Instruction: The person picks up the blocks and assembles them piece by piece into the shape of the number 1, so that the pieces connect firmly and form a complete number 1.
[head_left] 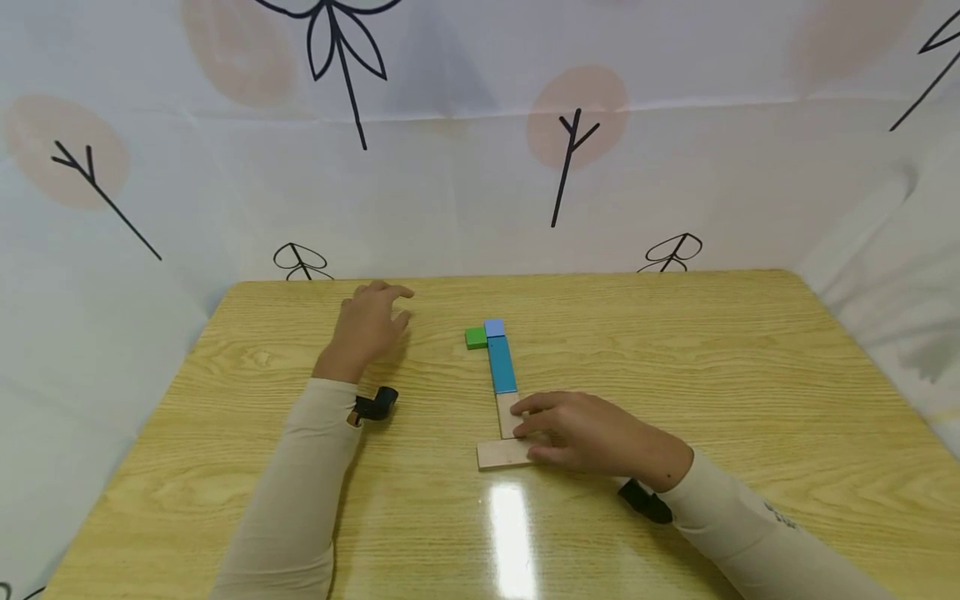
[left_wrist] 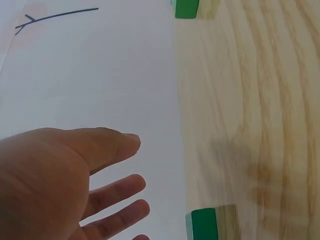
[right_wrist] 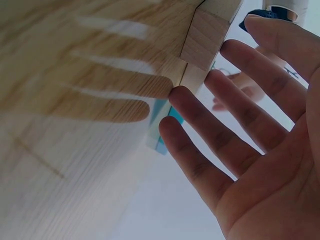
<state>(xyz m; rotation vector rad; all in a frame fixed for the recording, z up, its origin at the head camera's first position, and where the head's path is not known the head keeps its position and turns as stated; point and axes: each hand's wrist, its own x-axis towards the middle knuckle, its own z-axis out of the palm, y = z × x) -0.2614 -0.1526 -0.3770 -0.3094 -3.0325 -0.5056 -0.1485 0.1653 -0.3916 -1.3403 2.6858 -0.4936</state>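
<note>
My right hand (head_left: pixel 588 433) reaches over the near end of a row of flat blocks, its fingertips overlapping an upright plain wooden block (head_left: pixel 508 414) and the crosswise plain wooden block (head_left: pixel 501 454) below it. In the right wrist view its fingers are spread and nearly straight beside a wooden block (right_wrist: pixel 202 40). Further up the row come a long blue block (head_left: pixel 502 364), a small light purple-blue block (head_left: pixel 494 327) and a green block (head_left: pixel 476 337) on its left. My left hand (head_left: pixel 369 327) hovers at the far left, fingers loose, holding nothing. Another green block (left_wrist: pixel 204 225) shows near its fingers, hidden in the head view.
All the blocks lie on a wood-grain table (head_left: pixel 712 358). A white cloth (head_left: pixel 450 192) with plant drawings hangs behind the table's far edge and along its sides. A bright reflection shines on the tabletop near the front.
</note>
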